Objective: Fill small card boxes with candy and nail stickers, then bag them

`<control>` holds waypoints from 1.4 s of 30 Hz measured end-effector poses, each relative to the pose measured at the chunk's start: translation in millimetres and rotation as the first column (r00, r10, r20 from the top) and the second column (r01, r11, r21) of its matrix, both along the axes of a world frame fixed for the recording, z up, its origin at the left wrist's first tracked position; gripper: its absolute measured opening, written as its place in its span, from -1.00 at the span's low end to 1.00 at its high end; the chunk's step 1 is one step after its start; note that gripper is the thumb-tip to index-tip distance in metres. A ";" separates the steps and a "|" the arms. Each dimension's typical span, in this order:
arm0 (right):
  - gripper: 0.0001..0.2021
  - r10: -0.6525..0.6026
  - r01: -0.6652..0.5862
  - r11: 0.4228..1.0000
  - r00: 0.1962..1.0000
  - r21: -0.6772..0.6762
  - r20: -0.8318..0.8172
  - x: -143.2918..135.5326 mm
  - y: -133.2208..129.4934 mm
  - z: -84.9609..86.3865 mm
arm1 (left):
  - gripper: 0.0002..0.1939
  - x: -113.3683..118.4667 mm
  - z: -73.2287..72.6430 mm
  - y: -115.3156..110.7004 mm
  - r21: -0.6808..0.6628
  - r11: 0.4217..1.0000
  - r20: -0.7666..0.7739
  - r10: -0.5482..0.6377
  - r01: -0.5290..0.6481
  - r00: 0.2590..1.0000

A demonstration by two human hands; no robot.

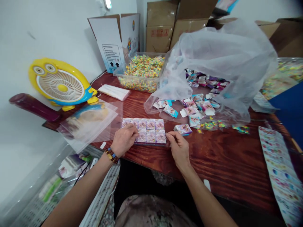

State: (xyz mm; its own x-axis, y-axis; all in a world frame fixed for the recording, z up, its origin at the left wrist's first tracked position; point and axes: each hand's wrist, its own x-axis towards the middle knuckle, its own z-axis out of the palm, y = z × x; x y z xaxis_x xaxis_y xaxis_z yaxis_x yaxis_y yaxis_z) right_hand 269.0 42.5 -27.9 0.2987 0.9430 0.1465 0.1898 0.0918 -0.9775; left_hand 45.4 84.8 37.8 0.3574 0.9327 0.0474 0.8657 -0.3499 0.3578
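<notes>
A block of small printed boxes lies on the table in two rows, with purple-and-white hand pictures facing up. My left hand, with beads at the wrist, curls its fingers over the block's left end and hides some boxes there. At the right end, the closed thumb and fingertips of my right hand grip the block's edge. Just beyond that hand sits a short stack of the same boxes. More loose small boxes spill from a cloudy plastic bag behind.
A clear tub of colourful bits stands at the back beside a white carton. On the left are a yellow fan, a dark bottle and clear plastic bags. A printed strip lies along the right of the wooden table.
</notes>
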 end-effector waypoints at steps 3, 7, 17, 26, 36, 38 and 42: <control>-0.79 -0.050 0.047 0.995 0.998 -0.092 -0.032 -7.7 3.3 -7.8 | -0.86 0.0 0.0 2.9 -0.037 0.999 0.039 0.004 -0.002 0.999; -0.80 -0.103 0.117 0.989 0.983 -0.087 0.155 -11.9 10.3 -12.9 | -0.88 0.8 -0.1 6.1 -0.079 0.997 0.091 0.020 -0.013 0.996; -0.76 -0.121 -0.046 0.971 0.750 0.235 0.650 0.9 -21.5 11.7 | -0.87 -0.1 -1.2 15.4 -0.138 0.990 0.107 0.023 -0.008 0.994; -0.33 0.243 -0.547 0.834 0.259 -0.066 0.935 -57.5 9.1 13.1 | -0.75 0.1 4.3 23.5 -0.139 0.990 0.073 -0.008 0.019 0.997; -0.32 0.239 -0.536 0.843 0.286 -0.052 0.928 -55.4 6.3 10.9 | -0.47 -44.6 -19.6 -59.3 0.420 0.856 0.454 0.090 -0.302 0.886; -0.32 0.242 -0.538 0.842 0.293 -0.050 0.925 -55.8 6.8 10.8 | -0.29 -43.5 -38.3 -78.0 0.498 0.842 0.308 0.054 -0.209 0.950; -0.33 0.245 -0.539 0.841 0.297 -0.050 0.923 -55.3 6.5 12.3 | -0.76 -36.2 -53.4 -80.3 0.544 0.802 0.208 0.158 -0.248 0.965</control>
State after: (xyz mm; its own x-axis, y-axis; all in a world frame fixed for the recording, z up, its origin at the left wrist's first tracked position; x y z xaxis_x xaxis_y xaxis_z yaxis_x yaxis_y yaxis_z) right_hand 213.7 49.0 -15.6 -0.5352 0.7955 0.2841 0.7775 0.5954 -0.2024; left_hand 9.2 4.5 -15.6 0.1096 0.7769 0.6200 0.8936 -0.3502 0.2808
